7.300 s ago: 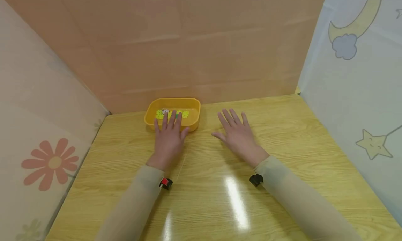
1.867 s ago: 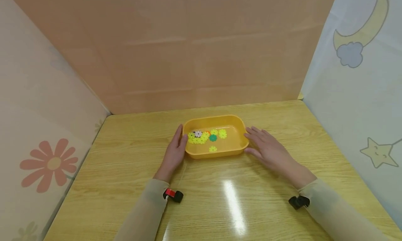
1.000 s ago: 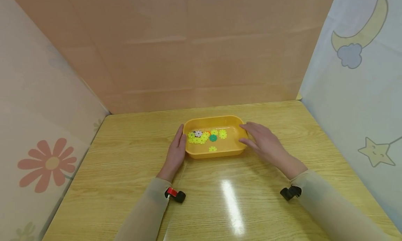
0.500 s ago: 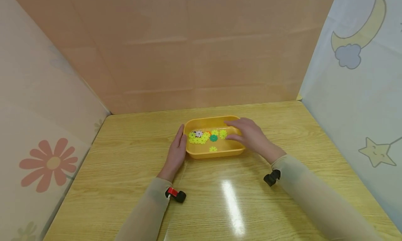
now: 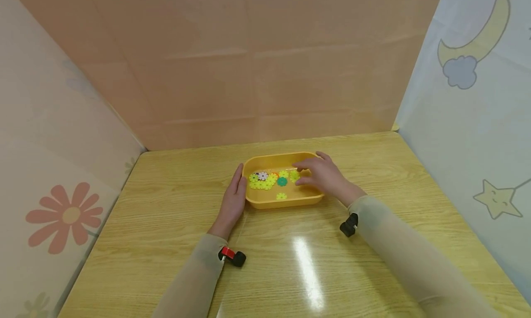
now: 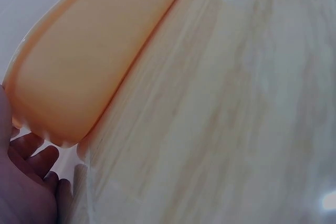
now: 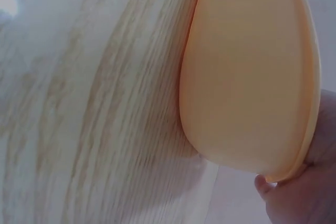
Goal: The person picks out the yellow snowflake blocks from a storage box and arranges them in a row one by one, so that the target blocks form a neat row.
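A yellow plastic basin [image 5: 286, 203] stands on the table, holding several small flower-shaped connector discs. Most discs [image 5: 263, 184] are yellow and bunched at the left end; a white disc [image 5: 262, 175] lies among them, a green disc [image 5: 282, 181] to their right. My left hand [image 5: 231, 200] holds the basin's left end, thumb at the rim and fingers along the outer wall. My right hand [image 5: 327, 175] reaches over the right rim into the basin. Its thumb and forefinger are apart, close over a yellow disc [image 5: 294, 175] that they partly cover. In the right wrist view the basin wall hides the fingertips.
The wood-grain table [image 5: 166, 207] is bordered by a plain tan back wall [image 5: 249, 78] and printed side panels [image 5: 477, 147]. A camera is strapped to each wrist. One lone yellow disc [image 5: 281, 196] lies by the basin's front wall.
The basin has come from the back left to the middle. Lately my right hand has left its right end and moved left, in over the discs; my left hand stays put.
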A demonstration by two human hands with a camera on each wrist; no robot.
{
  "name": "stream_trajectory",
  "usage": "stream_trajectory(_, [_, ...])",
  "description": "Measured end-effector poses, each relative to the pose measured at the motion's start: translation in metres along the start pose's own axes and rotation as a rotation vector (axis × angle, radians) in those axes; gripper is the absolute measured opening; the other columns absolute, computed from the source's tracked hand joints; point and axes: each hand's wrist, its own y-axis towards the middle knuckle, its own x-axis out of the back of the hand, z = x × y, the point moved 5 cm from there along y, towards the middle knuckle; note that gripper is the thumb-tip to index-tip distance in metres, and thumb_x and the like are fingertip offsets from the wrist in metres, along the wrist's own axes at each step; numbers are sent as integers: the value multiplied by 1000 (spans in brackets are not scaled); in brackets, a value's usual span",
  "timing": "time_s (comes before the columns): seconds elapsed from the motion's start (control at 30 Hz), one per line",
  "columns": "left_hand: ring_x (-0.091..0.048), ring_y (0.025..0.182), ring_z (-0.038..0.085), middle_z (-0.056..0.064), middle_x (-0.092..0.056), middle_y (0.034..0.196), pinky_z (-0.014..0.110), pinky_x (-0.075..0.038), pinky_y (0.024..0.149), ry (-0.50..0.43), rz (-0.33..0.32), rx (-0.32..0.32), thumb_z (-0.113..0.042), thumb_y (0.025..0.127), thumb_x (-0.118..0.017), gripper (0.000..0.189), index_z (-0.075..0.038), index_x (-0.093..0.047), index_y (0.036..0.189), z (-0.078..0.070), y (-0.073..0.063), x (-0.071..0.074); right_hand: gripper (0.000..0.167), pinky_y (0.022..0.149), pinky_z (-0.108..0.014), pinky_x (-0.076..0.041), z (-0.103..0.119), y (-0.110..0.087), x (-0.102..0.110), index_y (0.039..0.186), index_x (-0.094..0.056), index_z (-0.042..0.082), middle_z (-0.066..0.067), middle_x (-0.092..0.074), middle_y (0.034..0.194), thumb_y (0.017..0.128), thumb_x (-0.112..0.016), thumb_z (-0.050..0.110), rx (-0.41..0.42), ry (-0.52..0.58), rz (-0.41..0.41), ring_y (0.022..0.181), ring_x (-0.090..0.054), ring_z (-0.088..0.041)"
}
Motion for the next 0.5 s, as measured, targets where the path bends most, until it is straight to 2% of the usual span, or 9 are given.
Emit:
stream_trajectory(0.23, [-19, 167, 18, -7, -23, 182, 46, -17, 136, 3, -1, -1, -40, 122, -33, 59, -26, -22, 179, -1, -1, 1, 58, 128, -73, -20, -5, 9, -8, 144, -74, 8, -4, -81, 111, 93, -92, 28, -59, -16, 65, 110, -73, -27])
stream_trajectory(0.5, [-19, 167, 18, -8, -22, 182, 47, -18, 136, 11, -1, 15, -42, 122, -33, 60, -30, -20, 179, 0, -1, 1, 49, 121, -71, -33, -5, 12, -10, 135, -81, 12, 2, -81, 99, 90, -94, 28, -98, -97, 62, 99, -73, -23])
